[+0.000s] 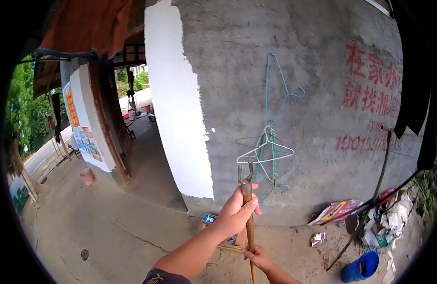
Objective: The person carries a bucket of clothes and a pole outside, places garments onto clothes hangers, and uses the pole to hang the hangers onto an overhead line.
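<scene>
While the left hand (235, 211) clasps the forked wooden pole (250, 233) near its top end, the right hand (260, 258) grips lower.

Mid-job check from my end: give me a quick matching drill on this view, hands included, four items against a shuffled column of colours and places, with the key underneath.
Column one
1. Left hand
2. Right hand
3. Bucket
4. Ragged-edged paint strip

Column two
A. Blue
B. On the lower part of the pole
C. White
D. Just below the pole's fork

Right pairs: 1-D, 2-B, 3-A, 4-C
</scene>
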`<state>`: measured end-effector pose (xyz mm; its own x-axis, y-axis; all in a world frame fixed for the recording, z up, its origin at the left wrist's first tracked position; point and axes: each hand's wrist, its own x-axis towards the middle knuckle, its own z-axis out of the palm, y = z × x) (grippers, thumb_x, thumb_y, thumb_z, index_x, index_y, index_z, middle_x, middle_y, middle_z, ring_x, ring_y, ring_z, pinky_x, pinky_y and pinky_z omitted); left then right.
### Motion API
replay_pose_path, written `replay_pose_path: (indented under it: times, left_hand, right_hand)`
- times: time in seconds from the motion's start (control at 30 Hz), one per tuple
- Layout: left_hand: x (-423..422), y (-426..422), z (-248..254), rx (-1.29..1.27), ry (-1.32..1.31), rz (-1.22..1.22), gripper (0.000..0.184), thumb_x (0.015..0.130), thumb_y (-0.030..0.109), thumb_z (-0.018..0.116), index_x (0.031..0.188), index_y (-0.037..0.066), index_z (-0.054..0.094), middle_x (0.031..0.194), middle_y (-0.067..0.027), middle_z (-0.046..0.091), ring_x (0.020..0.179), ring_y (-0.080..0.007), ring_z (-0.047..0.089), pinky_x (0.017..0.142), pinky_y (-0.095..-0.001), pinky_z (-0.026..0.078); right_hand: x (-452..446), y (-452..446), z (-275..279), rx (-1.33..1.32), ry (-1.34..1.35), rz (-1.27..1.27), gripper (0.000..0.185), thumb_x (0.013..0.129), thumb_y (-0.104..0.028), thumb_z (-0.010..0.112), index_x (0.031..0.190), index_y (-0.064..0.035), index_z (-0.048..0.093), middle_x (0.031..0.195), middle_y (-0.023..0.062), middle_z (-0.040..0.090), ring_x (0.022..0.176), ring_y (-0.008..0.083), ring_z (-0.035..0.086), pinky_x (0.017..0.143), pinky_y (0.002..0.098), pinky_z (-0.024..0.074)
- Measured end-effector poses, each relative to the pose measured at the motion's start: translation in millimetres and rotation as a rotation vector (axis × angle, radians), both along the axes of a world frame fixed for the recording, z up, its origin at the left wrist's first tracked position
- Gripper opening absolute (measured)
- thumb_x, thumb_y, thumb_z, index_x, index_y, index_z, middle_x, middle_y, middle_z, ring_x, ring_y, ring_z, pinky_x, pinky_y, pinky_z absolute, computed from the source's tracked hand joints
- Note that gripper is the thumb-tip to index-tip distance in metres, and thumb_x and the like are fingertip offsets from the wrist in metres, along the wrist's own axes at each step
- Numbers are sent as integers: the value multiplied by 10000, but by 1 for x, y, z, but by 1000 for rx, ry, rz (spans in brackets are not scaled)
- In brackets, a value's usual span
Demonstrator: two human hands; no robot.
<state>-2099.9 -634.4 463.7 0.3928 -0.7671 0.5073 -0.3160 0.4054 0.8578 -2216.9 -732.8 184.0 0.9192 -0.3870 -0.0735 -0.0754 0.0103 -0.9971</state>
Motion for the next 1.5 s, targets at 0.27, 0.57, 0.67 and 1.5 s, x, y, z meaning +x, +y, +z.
replay_pose_path:
  times: [0.27, 0.57, 0.67, 1.5]
  left_hand:
    - [-208, -134, -78, 116, 114, -553, 245, 1000, 165, 520, 1156, -16, 469, 910, -76, 595, 872, -191, 620, 879, -373, 479]
    - [-380, -274, -101, 216, 66, -1041, 624, 931, 311, 648, 1405, 30, 354, 1306, -103, 520, 1197, -215, 498, 1023, -372, 396]
    - [-425, -322, -132, 270, -195, -1016, 590, 936, 267, 646, 1407, 50, 365, 1308, -97, 521, 1171, -187, 524, 979, -353, 433]
    - [-583, -753, -298, 410, -121, -569, 253, 943, 298, 583, 1056, 75, 618, 860, -90, 682, 797, -268, 651, 713, -360, 498]
  right_hand:
    - [-234, -87, -9, -178, 275, -410, 365, 870, -375, 695, 1033, -52, 647, 833, 81, 648, 778, 165, 588, 711, 352, 484]
    - [-452, -175, 45, -350, 42, -1007, 227, 921, -267, 634, 943, -51, 567, 723, 73, 544, 672, 168, 508, 627, 336, 443]
    - [-491, -206, 45, -352, 46, -1035, 216, 921, -251, 631, 953, -49, 562, 738, 72, 550, 684, 167, 515, 634, 331, 446]
    - [-704, -489, -6, 18, 254, -1179, 262, 946, -169, 613, 1167, -29, 592, 1070, 64, 661, 1004, 155, 634, 892, 306, 500]
